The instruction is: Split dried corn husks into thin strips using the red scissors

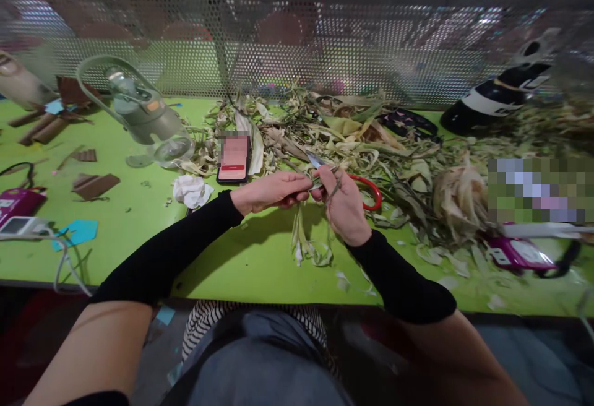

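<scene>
My left hand and my right hand meet over the middle of the table, both with fingertips closed in a pinch. Between them runs a thin strip of dried, pale green husk, and curled strips dangle below. Scissors with a red handle pass behind my right hand, and their metal blade shows above the fingers. Whether that hand also grips the scissors is hidden. A heap of shredded husk spreads just behind both hands.
Left of the heap are a phone, crumpled tissue and a green drinking bottle. A dark bottle leans at the back right, near a round husk bundle and a purple device. Perforated metal walls the back.
</scene>
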Demonstrator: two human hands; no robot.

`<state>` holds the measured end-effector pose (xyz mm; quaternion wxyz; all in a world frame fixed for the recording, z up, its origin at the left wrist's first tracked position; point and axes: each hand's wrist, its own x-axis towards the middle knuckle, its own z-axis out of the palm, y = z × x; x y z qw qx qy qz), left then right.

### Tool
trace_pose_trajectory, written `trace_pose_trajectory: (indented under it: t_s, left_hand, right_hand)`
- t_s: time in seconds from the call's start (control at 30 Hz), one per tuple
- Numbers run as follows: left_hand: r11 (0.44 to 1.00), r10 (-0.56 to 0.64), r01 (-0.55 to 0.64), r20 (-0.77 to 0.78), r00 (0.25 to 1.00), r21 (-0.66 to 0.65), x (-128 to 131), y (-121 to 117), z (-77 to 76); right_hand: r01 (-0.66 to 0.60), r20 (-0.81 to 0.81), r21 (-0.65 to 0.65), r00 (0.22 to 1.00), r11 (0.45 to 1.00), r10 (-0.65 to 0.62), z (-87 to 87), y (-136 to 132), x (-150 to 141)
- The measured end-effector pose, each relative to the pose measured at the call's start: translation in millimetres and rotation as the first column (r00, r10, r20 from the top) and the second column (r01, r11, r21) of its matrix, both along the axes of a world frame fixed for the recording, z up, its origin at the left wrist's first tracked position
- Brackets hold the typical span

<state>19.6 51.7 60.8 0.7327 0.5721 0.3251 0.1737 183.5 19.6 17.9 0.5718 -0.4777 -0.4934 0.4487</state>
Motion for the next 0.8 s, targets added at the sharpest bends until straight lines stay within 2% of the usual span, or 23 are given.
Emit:
trace_pose_trajectory:
  t_s: [0.17, 0.27, 0.37, 0.47, 0.53, 0.63, 0.7, 0.73, 0.77, 0.8]
  left_hand:
    - [0.997, -0.073, 0.074, -0.042, 0.996, 0.031, -3, 0, -2.4]
    - [0.997, -0.066, 0.067, -0.017, 0.998, 0.039, -3, -2, -8.7]
    - [1.000, -0.018, 0.018, -0.029, 0.999, 0.008, -1, -5, -17.3]
    - [0.999, 0.041, -0.042, -0.061, 0.997, -0.020, -1, -8, -23.2]
    - [0.995, 0.089, -0.091, -0.060, 0.994, -0.037, -2, -10, -24.5]
    - [0.987, 0.141, -0.142, -0.015, 0.990, -0.078, -5, -11, -24.3]
    - [0.985, 0.143, -0.141, 0.012, 0.990, -0.100, -8, -12, -24.4]
    - [0.985, 0.137, -0.135, 0.017, 0.990, -0.103, -9, -11, -24.6]
    - [0.986, 0.130, -0.128, 0.013, 0.991, -0.103, -11, -11, -24.7]
    - [0.987, 0.126, -0.125, 0.000, 0.992, -0.103, -11, -11, -24.8]
  right_hand:
    - [-0.057, 0.044, -0.005, 0.997, 0.998, 0.057, -1.5, -2, 2]
    - [-0.058, 0.194, 0.004, 0.979, 0.998, 0.056, 2.3, -5, 5]
    - [-0.067, 0.420, 0.052, 0.907, 0.996, 0.039, 2.4, -5, 6]
    - [-0.089, 0.574, 0.019, 0.816, 0.996, 0.062, 3.3, 2, 9]
    - [-0.041, 0.653, -0.025, 0.755, 0.999, 0.047, 12.9, 9, 19]
    - [0.104, 0.732, 0.007, 0.677, 0.995, -0.076, 42.7, 18, 57]
    - [0.255, 0.826, 0.085, 0.523, 0.963, -0.211, 62.2, 20, 97]
    - [0.347, 0.937, 0.113, 0.274, 0.931, -0.216, 68.4, 19, 119]
    - [0.451, 0.980, 0.150, 0.047, 0.880, -0.192, 71.4, 17, 141]
    - [0.522, 0.987, 0.162, -0.091, 0.838, -0.135, 71.3, 14, 160]
